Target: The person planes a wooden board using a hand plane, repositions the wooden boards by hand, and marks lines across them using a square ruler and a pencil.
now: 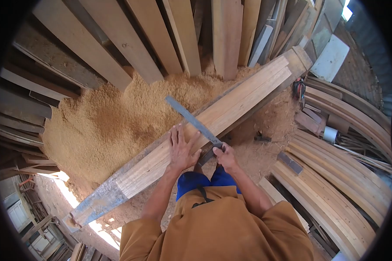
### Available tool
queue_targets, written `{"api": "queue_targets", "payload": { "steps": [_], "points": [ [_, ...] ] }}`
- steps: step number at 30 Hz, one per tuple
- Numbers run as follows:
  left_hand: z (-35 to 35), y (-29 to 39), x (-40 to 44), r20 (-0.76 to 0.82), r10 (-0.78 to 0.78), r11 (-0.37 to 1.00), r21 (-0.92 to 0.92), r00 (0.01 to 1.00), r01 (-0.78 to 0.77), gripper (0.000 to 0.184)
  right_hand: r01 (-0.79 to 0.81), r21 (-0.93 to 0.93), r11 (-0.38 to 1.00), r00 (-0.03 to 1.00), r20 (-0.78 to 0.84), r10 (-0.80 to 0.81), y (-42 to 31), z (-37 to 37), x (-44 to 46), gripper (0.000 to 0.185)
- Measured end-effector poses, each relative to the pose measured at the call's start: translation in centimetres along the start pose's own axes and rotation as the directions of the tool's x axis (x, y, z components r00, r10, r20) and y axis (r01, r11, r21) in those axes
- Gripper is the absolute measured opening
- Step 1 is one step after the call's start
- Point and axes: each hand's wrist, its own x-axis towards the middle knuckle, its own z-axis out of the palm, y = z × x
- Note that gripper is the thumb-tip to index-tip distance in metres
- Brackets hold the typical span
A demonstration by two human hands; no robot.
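Note:
A try square with a long grey blade lies slantwise across a long wooden board, its dark stock at the board's near edge. My right hand is closed around the square's near corner, where blade and stock meet. Flat on the board, just left of the blade, my left hand has its fingers spread. The index fingertip is close to the blade. The board rests on a long, narrow bench that runs from lower left to upper right.
A sawdust heap lies behind the bench. Upright planks lean beyond it. To the right are stacked boards with a dark block on top, plus a white cylinder. A pale panel stands near the bench's far end.

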Motion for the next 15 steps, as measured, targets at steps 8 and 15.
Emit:
{"api": "queue_targets", "payload": {
  "steps": [8,15],
  "points": [
    [-0.6,1.6,2.6,0.158,0.027,0.995,-0.1,0.987,-0.011,0.103,-0.063,0.099,0.993,0.998,-0.005,0.064,-2.0,2.2,0.8,0.016],
    [-0.1,1.9,3.1,0.134,0.104,0.994,-0.054,0.986,-0.098,0.087,-0.084,0.174,0.981,0.996,0.005,0.084,-1.9,2.3,1.2,0.018]
  ]
}}
